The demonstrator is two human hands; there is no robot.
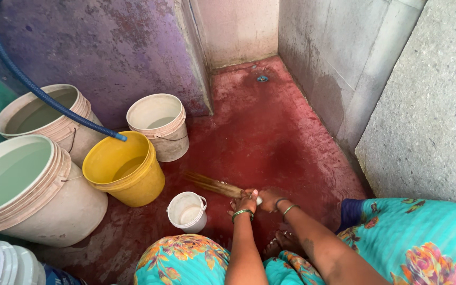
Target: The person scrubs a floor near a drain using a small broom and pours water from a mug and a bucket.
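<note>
Two hands on a broom over a wet red floor

The red floor (270, 132) lay between purple and grey walls, a drain (262, 78) at the far end. The left hand (246, 203) and right hand (270, 199) were closed together round the broom (212, 184), low beside one small white pail (187, 212). Three white buckets, one yellow bucket (125, 169) and one blue hose (38, 87) stood left.

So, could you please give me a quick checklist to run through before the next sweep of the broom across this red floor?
1. Both hands on the brown bristle broom: left hand and right hand grip its handle end. Ok.
2. Small white handled mug away from the bristles: it stands close beside them. Not ok.
3. Yellow plastic bucket upright under the blue hose. Ok.
4. Floor drain unblocked: too small to judge. Cannot tell.
5. Wet red floor ahead free of obstacles. Ok.
</note>
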